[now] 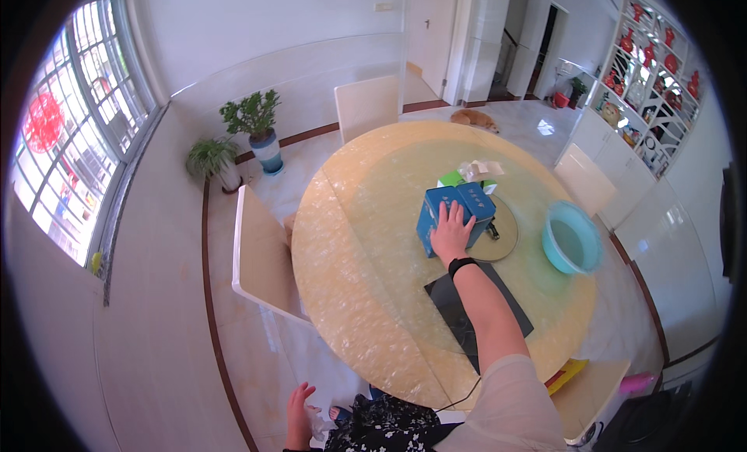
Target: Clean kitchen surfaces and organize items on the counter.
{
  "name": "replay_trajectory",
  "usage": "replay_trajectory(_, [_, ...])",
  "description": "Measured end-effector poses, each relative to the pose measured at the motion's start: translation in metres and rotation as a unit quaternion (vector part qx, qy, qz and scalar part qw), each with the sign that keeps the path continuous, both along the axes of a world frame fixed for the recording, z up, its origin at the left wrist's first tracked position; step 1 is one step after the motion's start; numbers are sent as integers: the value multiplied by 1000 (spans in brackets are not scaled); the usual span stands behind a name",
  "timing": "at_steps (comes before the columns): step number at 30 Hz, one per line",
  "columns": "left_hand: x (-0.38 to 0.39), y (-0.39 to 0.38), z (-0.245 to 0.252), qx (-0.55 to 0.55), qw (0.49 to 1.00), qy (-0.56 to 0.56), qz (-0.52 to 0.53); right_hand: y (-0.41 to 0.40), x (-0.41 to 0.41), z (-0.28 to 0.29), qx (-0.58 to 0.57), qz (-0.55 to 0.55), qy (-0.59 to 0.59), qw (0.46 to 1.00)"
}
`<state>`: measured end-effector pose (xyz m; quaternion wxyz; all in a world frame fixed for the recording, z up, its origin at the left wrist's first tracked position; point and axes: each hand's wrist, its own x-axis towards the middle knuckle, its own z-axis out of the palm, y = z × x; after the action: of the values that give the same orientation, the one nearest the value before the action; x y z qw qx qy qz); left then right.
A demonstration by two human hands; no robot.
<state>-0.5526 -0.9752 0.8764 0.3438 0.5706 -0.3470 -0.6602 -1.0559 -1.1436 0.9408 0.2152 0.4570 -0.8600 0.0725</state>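
My right hand (pixel 453 233), with a black band at the wrist, lies on a pair of blue boxes (pixel 428 223) near the middle of the round table (pixel 362 288). Its fingers are spread over the top and near edge of the boxes, not wrapped around them. Down beside my dark floral clothing, my left hand (pixel 299 414) holds a crumpled, whitish translucent wrapper (pixel 318 425) near its palm. Behind the blue boxes sits a green and white box (pixel 449 179) with a crumpled clear plastic piece (pixel 482 170) on it.
A black flat panel (pixel 452 312) lies under my right forearm. A round disc (pixel 506 236) bearing a small dark object (pixel 494 229) is beside the boxes. A turquoise basin (pixel 572 237) stands at the right. Chairs (pixel 262 259) surround the table; a dog (pixel 474 119) lies on the floor beyond.
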Motion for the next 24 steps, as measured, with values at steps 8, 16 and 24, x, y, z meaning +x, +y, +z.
replay_trajectory(8, [-27,-25,8,115,976,175,61,71,70,-24,3,251,-321,913])
replay_trajectory(16, [-106,-24,56,30,977,186,-103,240,243,-19,101,314,-767,550])
replay_trajectory(24, [-124,49,40,14,885,115,-452,342,299,-19,-285,-24,-792,539])
